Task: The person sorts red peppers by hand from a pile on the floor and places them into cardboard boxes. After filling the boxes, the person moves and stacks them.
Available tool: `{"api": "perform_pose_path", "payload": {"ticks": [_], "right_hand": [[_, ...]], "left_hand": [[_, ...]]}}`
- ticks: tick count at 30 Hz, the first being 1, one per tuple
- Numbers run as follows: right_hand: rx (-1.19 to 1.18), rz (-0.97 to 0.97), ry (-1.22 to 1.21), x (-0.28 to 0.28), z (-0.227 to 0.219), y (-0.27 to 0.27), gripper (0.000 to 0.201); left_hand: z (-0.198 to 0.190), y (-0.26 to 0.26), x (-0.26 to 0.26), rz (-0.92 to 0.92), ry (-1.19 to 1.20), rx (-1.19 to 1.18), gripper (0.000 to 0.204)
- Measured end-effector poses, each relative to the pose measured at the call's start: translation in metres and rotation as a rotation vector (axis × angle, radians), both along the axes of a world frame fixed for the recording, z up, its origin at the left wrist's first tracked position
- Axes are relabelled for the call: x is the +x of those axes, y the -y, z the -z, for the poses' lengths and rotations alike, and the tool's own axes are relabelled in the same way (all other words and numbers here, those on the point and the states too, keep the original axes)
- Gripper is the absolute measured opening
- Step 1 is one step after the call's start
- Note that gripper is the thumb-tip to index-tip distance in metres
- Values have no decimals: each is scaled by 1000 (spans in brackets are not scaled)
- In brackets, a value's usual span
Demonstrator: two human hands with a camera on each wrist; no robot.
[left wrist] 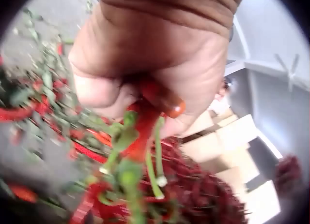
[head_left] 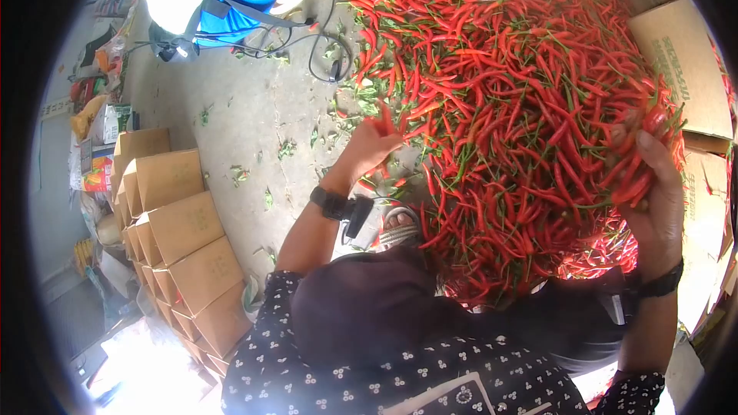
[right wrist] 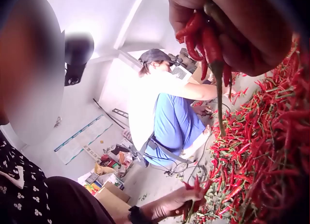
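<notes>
A wide heap of red chili peppers (head_left: 507, 107) with green stems covers the floor ahead of me. My left hand (head_left: 370, 150) grips a few red chilies (left wrist: 145, 127) at the heap's left edge; their stems point out of the fist in the left wrist view. On the far right, my right hand (head_left: 657, 188) holds a bunch of red chilies (head_left: 634, 165) above the heap, thumb over them. In the right wrist view a long green stem hangs from that bunch (right wrist: 211, 47).
Cardboard boxes (head_left: 192, 234) stand stacked on the left, and more cartons (head_left: 680, 61) line the right. Another person (right wrist: 167, 105) squats across the heap. Green leaf scraps (head_left: 286, 150) and a black cable (head_left: 314, 61) lie on the concrete floor. My sandalled foot (head_left: 400, 227) is at the heap's near edge.
</notes>
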State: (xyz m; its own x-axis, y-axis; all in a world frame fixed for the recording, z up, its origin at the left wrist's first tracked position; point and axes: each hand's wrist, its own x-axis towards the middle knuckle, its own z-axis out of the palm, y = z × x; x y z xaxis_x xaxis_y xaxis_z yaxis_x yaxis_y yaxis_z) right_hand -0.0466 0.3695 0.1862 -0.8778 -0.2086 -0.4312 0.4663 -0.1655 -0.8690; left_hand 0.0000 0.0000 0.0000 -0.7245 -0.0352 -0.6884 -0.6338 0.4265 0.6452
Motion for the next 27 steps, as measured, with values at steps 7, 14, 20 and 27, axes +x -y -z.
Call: {"api": "perform_pose_path", "payload": {"ticks": [7, 14, 20, 27], "right_hand": [[-214, 13, -55, 8, -23, 15, 34], [-292, -84, -82, 6, -15, 2, 35], [-129, 80, -35, 1, -8, 15, 35], [-137, 190, 14, 4, -4, 8, 35]], "left_hand": [[-98, -56, -27, 146, -367, 437, 30], [34, 29, 49, 367, -178, -759, 27], [45, 25, 59, 244, -288, -669, 23], [13, 29, 90, 420, -455, -513, 11]]}}
